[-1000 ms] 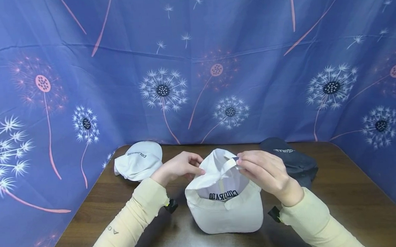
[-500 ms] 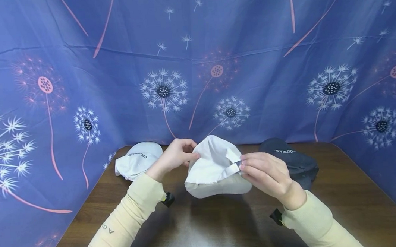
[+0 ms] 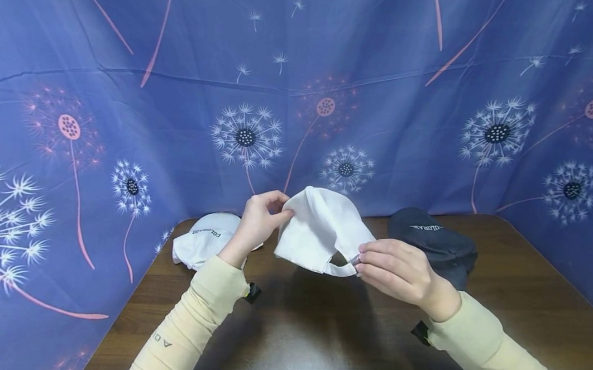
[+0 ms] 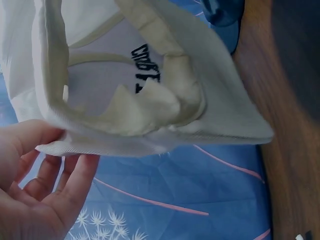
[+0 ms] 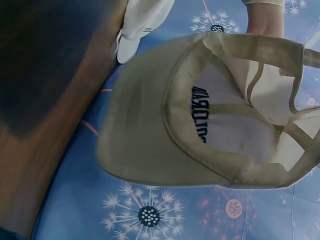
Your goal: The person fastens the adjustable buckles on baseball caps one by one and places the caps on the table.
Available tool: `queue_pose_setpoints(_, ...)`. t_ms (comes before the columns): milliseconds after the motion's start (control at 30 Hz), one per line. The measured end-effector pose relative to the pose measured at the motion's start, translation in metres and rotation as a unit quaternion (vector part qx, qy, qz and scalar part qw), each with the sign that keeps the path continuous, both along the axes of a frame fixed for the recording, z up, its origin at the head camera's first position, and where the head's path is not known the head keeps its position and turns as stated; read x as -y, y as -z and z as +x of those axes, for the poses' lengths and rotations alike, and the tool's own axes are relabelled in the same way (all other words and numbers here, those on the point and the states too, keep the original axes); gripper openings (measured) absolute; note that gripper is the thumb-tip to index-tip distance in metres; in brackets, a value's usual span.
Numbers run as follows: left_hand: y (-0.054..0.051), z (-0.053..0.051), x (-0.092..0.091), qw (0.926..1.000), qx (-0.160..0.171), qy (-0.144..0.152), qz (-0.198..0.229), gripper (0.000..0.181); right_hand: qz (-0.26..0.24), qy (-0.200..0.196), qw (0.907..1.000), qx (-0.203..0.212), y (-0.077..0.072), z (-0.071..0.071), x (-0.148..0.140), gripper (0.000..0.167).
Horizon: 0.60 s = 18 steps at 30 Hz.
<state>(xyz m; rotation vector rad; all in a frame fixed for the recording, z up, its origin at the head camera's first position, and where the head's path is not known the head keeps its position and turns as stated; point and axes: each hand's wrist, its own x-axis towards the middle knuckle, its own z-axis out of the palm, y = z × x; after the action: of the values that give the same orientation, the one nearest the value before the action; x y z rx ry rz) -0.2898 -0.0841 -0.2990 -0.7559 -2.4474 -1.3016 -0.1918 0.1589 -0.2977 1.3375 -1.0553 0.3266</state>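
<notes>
A white baseball cap (image 3: 323, 222) is held up off the table between my two hands, its back opening and strap facing me in the head view. My left hand (image 3: 262, 217) pinches the cap's left edge between thumb and fingers. At the strap's end, the fingers of my right hand (image 3: 399, 269) pinch the strap and its small buckle. In the left wrist view the cap (image 4: 125, 142) shows its inner sweatband and dark lettering, with my left hand (image 4: 45, 170) gripping the rim. From the right wrist the brim and inside of the cap (image 5: 140, 120) are visible; my right hand is out of that view.
A second white cap (image 3: 204, 243) with dark lettering lies at the table's back left. At the back right lies a black cap (image 3: 430, 242). The brown wooden table (image 3: 304, 341) ends at a blue dandelion-patterned cloth (image 3: 294, 140) behind and at the sides.
The cap has risen off the table and tilted, so its brim and inside lettering no longer show in the head view. My left hand moved up and slightly left; the right moved slightly down.
</notes>
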Motion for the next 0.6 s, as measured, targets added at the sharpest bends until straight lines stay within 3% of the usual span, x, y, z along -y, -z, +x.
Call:
queue_pose_setpoints(267, -0.005, 0.001, -0.003, 0.9959, -0.086, -0.027, 0.006, 0.008, 0.017, 0.016, 0.9997, 0.006, 0.007, 0.000, -0.003, 0.014)
queue_pose_setpoints(600, -0.007, 0.000, -0.006, 0.9841, -0.169, -0.027, 0.047, 0.005, 0.067, 0.059, 0.9960, 0.005, 0.015, -0.002, -0.009, 0.012)
